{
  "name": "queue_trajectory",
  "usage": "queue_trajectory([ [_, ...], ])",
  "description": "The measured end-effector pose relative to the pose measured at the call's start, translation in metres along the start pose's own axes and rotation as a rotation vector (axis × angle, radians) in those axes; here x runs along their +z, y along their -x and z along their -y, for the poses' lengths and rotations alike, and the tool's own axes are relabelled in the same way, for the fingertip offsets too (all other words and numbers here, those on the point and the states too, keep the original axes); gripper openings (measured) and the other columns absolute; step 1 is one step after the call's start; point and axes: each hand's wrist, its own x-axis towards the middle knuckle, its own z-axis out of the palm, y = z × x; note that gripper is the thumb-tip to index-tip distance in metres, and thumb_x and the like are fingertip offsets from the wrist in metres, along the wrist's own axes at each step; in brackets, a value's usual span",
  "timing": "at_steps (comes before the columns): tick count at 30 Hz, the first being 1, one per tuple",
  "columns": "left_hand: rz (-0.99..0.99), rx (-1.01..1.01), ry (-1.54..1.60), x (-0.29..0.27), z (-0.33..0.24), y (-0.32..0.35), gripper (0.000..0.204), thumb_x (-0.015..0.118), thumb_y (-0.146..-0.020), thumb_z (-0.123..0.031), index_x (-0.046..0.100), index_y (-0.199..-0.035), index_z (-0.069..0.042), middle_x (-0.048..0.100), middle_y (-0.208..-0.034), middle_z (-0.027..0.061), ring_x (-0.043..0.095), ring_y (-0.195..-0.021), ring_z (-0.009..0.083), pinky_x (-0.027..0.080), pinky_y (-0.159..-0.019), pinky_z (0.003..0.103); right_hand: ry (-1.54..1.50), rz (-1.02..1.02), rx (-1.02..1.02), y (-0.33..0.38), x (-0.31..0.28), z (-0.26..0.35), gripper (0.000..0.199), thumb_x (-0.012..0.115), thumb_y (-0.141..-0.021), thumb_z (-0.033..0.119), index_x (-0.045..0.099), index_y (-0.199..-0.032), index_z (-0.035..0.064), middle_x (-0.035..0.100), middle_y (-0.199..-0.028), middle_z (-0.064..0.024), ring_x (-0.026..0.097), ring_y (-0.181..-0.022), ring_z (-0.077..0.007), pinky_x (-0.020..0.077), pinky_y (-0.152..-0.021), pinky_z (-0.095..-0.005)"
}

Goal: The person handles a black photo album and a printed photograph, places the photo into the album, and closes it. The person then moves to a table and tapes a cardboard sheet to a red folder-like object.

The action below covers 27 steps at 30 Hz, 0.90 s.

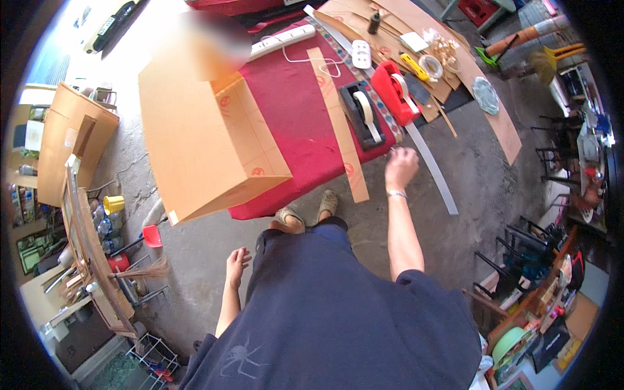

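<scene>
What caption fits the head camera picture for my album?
Right hand near the black tape dispenser, left hand at the side, brown box on red cloth.

Right of centre, the bare right forearm point(405, 237) rises almost straight from a dark short sleeve point(413, 281), a thin pale band point(396, 193) round its wrist; the bare right hand point(402, 169) has its fingers curled inward, their tips hard to make out. Low and left of centre, the bare left forearm point(229, 307) slants up to the bare left hand point(237, 266), its fingers loosely bent.
</scene>
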Motion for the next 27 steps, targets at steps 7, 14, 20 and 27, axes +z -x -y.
queue_trajectory([
  [7,-0.025,0.468,0.603,-0.050,-0.167,0.026,0.049,0.041,-0.103,-0.046,0.057,-0.126,-0.006,0.062,-0.125,0.0080,0.057,-0.115,0.0214,0.041,-0.097,0.039,-0.663,0.185,0.223,0.046,-0.058,0.027,0.014,0.058,-0.095,0.008,0.065,-0.103,0.0000,0.065,-0.090,-0.0111,0.064,-0.076,-0.0215,0.0529,-0.070,-0.0332],
  [14,0.511,0.697,0.834,-0.066,-0.253,0.032,0.055,0.042,-0.102,-0.047,0.051,-0.133,-0.003,0.059,-0.131,0.0082,0.050,-0.126,0.0200,0.033,-0.108,0.039,-1.126,0.322,0.316,0.095,-0.159,0.191,0.018,0.058,-0.098,0.007,0.066,-0.113,0.0017,0.068,-0.091,-0.0045,0.060,-0.075,-0.0083,0.0509,-0.062,-0.0233],
  [20,0.710,0.462,0.622,-0.063,-0.275,0.025,0.052,0.058,-0.097,-0.031,0.046,-0.137,0.001,0.054,-0.137,0.0097,0.048,-0.128,0.0175,0.033,-0.109,0.035,-1.442,0.434,0.304,0.128,-0.230,0.317,0.039,0.058,-0.095,0.000,0.036,-0.127,0.0046,0.064,-0.086,-0.0086,0.059,-0.070,-0.0108,0.0495,-0.064,-0.0227],
  [27,0.656,0.445,0.517,-0.057,-0.302,0.039,0.039,0.067,-0.093,-0.017,0.056,-0.126,0.001,0.064,-0.120,0.0078,0.059,-0.109,0.0133,0.046,-0.095,0.030,-1.597,0.288,0.359,0.145,-0.233,0.402,0.027,0.060,-0.095,-0.001,0.036,-0.101,0.0077,0.060,-0.085,-0.0075,0.062,-0.078,-0.0127,0.0515,-0.075,-0.0262],
])
